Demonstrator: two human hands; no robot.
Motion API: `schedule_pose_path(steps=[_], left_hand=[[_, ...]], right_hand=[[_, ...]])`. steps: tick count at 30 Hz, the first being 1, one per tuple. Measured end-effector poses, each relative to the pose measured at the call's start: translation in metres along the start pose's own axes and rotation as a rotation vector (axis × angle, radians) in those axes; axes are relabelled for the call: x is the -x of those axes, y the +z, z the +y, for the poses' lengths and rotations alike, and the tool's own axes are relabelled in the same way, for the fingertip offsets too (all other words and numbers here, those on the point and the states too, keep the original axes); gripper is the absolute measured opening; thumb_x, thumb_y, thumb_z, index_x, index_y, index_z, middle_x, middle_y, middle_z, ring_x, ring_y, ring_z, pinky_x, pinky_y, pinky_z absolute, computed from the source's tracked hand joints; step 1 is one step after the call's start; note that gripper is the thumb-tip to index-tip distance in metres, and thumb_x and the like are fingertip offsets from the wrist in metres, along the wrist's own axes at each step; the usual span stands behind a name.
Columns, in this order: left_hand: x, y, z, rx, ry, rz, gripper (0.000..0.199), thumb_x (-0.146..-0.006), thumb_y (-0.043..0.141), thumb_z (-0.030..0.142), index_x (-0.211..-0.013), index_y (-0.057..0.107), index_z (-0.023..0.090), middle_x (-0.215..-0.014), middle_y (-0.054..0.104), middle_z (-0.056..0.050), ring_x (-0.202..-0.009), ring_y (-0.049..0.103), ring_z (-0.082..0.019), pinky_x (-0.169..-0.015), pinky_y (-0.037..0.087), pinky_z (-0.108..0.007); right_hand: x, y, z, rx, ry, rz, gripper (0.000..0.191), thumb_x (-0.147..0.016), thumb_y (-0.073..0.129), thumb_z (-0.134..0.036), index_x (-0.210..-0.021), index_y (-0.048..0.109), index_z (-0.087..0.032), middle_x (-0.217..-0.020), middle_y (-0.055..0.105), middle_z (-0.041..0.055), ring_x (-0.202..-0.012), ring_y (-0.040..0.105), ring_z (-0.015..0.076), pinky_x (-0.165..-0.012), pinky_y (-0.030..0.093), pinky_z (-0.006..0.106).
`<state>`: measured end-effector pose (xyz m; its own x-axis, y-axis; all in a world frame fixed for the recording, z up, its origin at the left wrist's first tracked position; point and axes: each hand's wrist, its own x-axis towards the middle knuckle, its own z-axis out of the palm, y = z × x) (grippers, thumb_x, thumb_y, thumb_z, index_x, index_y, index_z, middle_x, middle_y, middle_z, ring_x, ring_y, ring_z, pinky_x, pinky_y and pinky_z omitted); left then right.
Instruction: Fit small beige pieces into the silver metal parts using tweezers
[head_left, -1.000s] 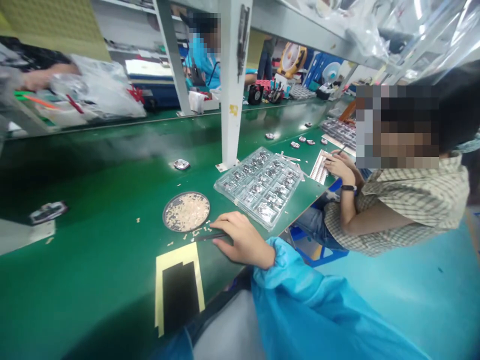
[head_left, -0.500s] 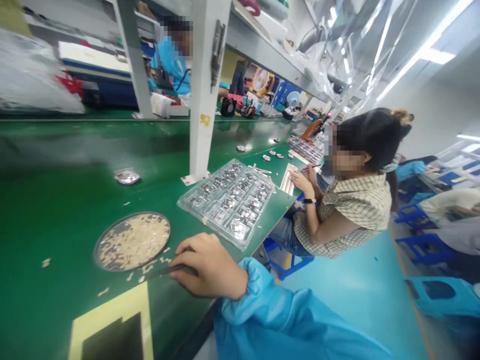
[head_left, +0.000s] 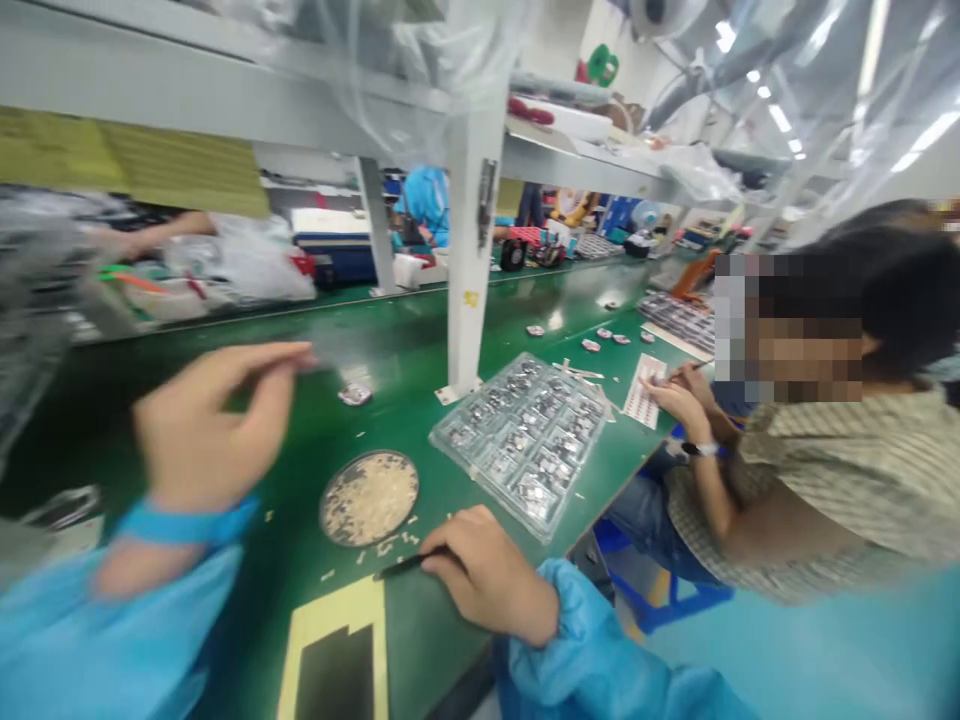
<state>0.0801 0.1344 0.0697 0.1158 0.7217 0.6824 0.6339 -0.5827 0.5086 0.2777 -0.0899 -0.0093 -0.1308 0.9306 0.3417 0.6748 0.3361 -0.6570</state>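
Observation:
My right hand rests at the table's near edge, closed on dark tweezers that point left over the top of a yellow sheet with a dark panel. Raised over the table at the left is my left hand, blurred, its thumb and fingertips pressed together; whatever they hold cannot be made out. Between the hands and farther back lies a round dish of small pale pieces, with several loose ones beside it. A clear compartment tray of small metallic parts sits beyond my right hand.
A white post stands behind the tray on the green table. Small shiny parts lie farther back. At the right a seated person works over a white card. A shelf runs overhead.
The view has swung left, so the table's contents appear farther right. My left hand has come into view, raised. My right hand still holds the tweezers.

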Motion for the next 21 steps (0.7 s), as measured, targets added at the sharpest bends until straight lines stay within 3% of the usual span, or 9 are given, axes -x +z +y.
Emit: schedule_pose_path(steps=[2,4,6,9,15,21], left_hand=[[0.005,0.012,-0.024,-0.053,0.000,-0.091,0.036,-0.101,0.047,0.037,-0.129,0.060,0.019,-0.125,0.065,-0.004,-0.113,0.061,-0.021,-0.101,0.049,-0.038],[0.013,0.035,-0.050,-0.117,-0.021,-0.187,0.043,-0.095,0.052,0.038,-0.132,0.058,0.016,-0.129,0.063,-0.007,-0.119,0.058,-0.024,-0.106,0.045,-0.037],[0.019,0.058,-0.071,-0.205,-0.066,-0.305,0.060,-0.088,0.060,0.047,-0.136,0.055,0.012,-0.135,0.059,-0.015,-0.128,0.051,-0.031,-0.109,0.041,-0.043],[0.019,0.077,-0.087,-0.341,-0.151,-0.457,0.075,-0.086,0.058,0.062,-0.141,0.052,0.013,-0.143,0.052,-0.019,-0.134,0.044,-0.037,-0.107,0.040,-0.051],[0.005,0.082,-0.088,-0.388,-0.159,-0.484,0.056,-0.087,0.053,0.067,-0.125,0.066,0.027,-0.141,0.055,-0.010,-0.133,0.045,-0.034,-0.103,0.041,-0.049],[0.008,0.061,-0.074,-0.394,-0.157,-0.520,0.065,-0.088,0.050,0.065,-0.131,0.059,0.017,-0.135,0.061,-0.011,-0.124,0.054,-0.035,-0.097,0.047,-0.043]], right_hand=[[0.000,0.000,0.001,-0.033,-0.005,-0.027,0.015,-0.102,0.053,-0.024,-0.115,0.059,-0.023,-0.104,0.068,0.0031,-0.097,0.059,0.0174,-0.090,0.042,0.033],[0.000,-0.001,0.000,-0.047,-0.027,-0.038,0.025,-0.103,0.048,-0.020,-0.126,0.057,-0.024,-0.107,0.067,0.0047,-0.099,0.059,0.0188,-0.087,0.043,0.035],[0.001,-0.002,0.000,-0.089,-0.061,-0.006,0.030,-0.103,0.046,-0.016,-0.129,0.056,-0.026,-0.108,0.067,0.0053,-0.100,0.059,0.0192,-0.087,0.045,0.035],[0.006,-0.003,-0.002,-0.254,-0.101,0.127,0.025,-0.101,0.050,-0.013,-0.118,0.060,-0.028,-0.106,0.069,0.0028,-0.099,0.062,0.0180,-0.089,0.048,0.035],[0.011,-0.002,-0.003,-0.500,0.039,0.300,0.017,-0.100,0.053,-0.016,-0.113,0.059,-0.025,-0.106,0.072,0.0026,-0.103,0.068,0.0159,-0.093,0.054,0.032],[-0.001,0.004,-0.002,-0.467,0.197,0.398,0.013,-0.094,0.065,-0.028,-0.103,0.062,-0.019,-0.093,0.074,0.0051,-0.085,0.071,0.0161,-0.081,0.056,0.027]])
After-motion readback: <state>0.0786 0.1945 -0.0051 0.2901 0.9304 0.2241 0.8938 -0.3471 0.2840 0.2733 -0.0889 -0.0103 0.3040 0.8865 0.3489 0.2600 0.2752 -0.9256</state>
